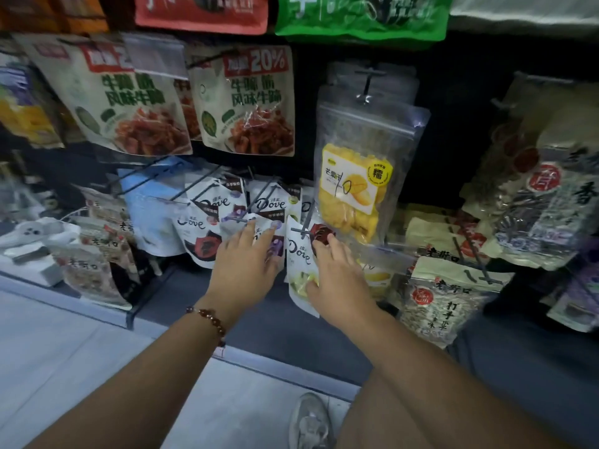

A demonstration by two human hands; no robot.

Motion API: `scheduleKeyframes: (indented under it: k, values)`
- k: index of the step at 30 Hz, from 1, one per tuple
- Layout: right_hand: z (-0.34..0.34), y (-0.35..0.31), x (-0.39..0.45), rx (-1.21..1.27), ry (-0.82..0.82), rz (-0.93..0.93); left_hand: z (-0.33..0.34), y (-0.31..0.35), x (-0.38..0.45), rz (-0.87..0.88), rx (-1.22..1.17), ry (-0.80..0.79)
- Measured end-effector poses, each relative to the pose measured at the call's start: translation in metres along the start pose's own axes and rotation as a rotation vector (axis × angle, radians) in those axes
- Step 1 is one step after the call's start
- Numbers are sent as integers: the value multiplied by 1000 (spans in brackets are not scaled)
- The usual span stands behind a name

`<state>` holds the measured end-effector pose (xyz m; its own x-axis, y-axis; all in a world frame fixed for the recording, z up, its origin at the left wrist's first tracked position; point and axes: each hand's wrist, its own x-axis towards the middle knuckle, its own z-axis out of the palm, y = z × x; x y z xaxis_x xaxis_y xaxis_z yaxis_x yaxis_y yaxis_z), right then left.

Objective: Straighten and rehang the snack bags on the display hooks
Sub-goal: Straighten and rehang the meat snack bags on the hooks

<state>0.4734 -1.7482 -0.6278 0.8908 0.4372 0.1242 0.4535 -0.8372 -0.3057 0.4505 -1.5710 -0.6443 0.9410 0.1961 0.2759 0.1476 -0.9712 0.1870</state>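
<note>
Snack bags are hanging in rows on a dark display wall (453, 124), a clear mango bag (356, 176) dangling above white Dove bags (207, 218). Left hand (246, 260) is pressing straight fingers against one Dove bag. Right hand (337, 277) is gripping another Dove bag (299, 254) just under a hook (303, 231), thumb curling at its lower edge.

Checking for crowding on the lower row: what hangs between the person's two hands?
In the head view, a white Dove bag hangs between the left hand and right hand, which grips its right edge.
</note>
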Motion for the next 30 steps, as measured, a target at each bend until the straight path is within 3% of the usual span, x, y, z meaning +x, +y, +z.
scheduleKeyframes:
  k: [6,11,17,22,27,30]
  values:
    - [-25,-4,-32,-20,-66,-54,-39,-11,-48,29,171,7]
    - [-57,-26,-44,-34,-83,-140,-88,-27,-77,-60,235,-24]
    - [-105,-86,-16,-54,-132,-319,-152,-67,-77,-150,269,26]
    - [-95,-143,31,40,-194,-431,-161,-132,-69,-241,201,86]
    - [-50,-187,91,118,-317,-491,-144,-201,-48,-287,181,-30]
    - [-55,-211,112,67,-409,-474,-162,-221,-33,-286,176,-139]
